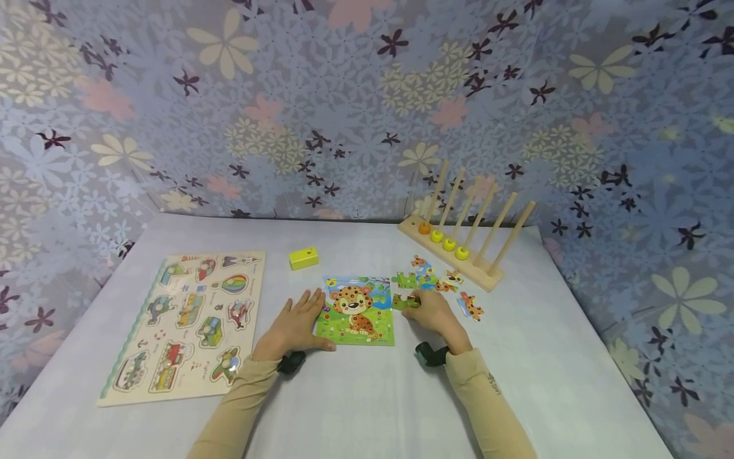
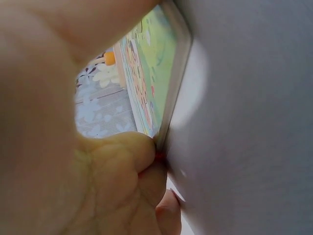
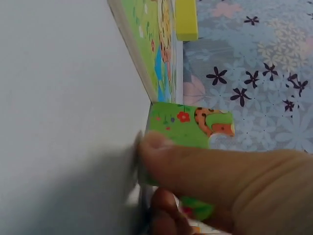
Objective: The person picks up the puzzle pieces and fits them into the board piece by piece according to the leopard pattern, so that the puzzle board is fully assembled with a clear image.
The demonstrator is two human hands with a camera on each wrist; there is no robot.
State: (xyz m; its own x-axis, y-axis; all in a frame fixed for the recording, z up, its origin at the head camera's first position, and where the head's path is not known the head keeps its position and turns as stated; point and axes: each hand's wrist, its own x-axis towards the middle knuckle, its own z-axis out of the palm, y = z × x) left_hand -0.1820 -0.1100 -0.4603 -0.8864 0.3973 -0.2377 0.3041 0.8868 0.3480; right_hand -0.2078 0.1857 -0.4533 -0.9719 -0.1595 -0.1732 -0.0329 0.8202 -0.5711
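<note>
A square leopard picture puzzle [image 1: 357, 312] lies flat on the table between the hands. My left hand [image 1: 297, 322] rests along its left side with spread fingers, the thumb toward the near left corner. In the left wrist view the puzzle's edge [image 2: 177, 73] shows between thumb and fingers. My right hand [image 1: 431, 313] pinches a green puzzle piece [image 3: 178, 122] with a red flower and part of a spotted animal, close to the puzzle's right edge. Behind that hand lie several loose puzzle pieces [image 1: 427, 280], partly overlapping, with a giraffe piece [image 1: 471, 307] off to the right.
A wooden stand with upright pegs [image 1: 487, 280] and orange and yellow beads stands at the back right. A yellow block [image 1: 304, 258] sits behind the puzzle. At left lies a large vehicle peg board [image 1: 183, 319]. Flower-patterned cloth [image 1: 355, 127] rises behind the table.
</note>
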